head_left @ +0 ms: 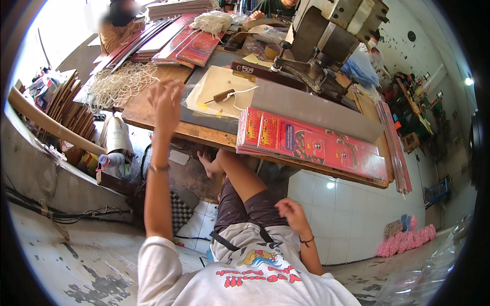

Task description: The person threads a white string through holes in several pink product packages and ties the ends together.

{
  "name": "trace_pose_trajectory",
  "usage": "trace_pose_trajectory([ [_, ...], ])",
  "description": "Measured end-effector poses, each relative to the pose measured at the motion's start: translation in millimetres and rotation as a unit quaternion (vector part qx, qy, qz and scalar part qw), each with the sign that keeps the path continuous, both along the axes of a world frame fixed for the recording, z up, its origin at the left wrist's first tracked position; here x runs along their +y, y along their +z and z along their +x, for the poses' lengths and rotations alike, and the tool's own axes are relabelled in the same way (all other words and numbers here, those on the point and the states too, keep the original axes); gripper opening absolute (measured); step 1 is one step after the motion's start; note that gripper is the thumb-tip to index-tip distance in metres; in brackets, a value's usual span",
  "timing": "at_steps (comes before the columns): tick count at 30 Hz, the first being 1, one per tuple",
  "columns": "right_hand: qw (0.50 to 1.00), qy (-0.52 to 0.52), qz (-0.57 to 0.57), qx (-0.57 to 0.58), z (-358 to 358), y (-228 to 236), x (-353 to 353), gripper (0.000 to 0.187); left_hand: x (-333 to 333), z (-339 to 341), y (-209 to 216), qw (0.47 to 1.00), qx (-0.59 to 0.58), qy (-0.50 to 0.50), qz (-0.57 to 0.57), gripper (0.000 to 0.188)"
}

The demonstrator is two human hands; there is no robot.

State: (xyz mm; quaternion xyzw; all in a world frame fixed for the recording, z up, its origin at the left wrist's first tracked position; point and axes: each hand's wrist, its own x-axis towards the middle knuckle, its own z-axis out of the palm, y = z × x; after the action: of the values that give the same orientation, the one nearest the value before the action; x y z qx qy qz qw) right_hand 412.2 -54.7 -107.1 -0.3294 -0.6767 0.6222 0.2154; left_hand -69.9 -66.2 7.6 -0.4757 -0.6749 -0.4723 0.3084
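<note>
My left hand point(166, 99) is raised above the near-left table edge, beside a tangled heap of white cords point(122, 84). Its fingers are bent and a little apart, and I see nothing in them. Over my lap, below the table edge, hovers my right hand point(293, 211), loosely curled with no object showing. A wooden-handled awl point(220, 96) lies on a pale sheet point(206, 84), with a white cord point(245, 92) next to it. To its right a stack of red printed card panels point(311, 143) rests along the front edge, in front of a grey board point(321, 109).
A heavy metal press point(326, 66) stands at the back of the wooden table point(204, 133). More red panels point(199, 48) and a white cord bundle point(212, 23) lie at the far left. Two people point(120, 28) are across the table. Pink bundles point(406, 242) sit on the tiled floor.
</note>
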Motion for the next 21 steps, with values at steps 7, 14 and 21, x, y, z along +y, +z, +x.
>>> trace_pose_trajectory([
  [7,0.961,-0.075,0.122,0.238,-13.4,67.0,-31.3,0.066,-73.3,268.5,17.5,0.834,-0.141,-0.522,-0.109,0.017],
  [14,0.945,-0.2,0.162,0.201,-6.9,40.8,-46.2,0.045,-73.5,308.4,-29.5,0.768,-0.284,-0.535,-0.209,0.012],
  [21,0.823,-0.436,0.106,0.349,22.2,81.0,-4.9,0.033,-80.6,271.0,-57.0,0.721,-0.252,-0.589,-0.262,0.012],
])
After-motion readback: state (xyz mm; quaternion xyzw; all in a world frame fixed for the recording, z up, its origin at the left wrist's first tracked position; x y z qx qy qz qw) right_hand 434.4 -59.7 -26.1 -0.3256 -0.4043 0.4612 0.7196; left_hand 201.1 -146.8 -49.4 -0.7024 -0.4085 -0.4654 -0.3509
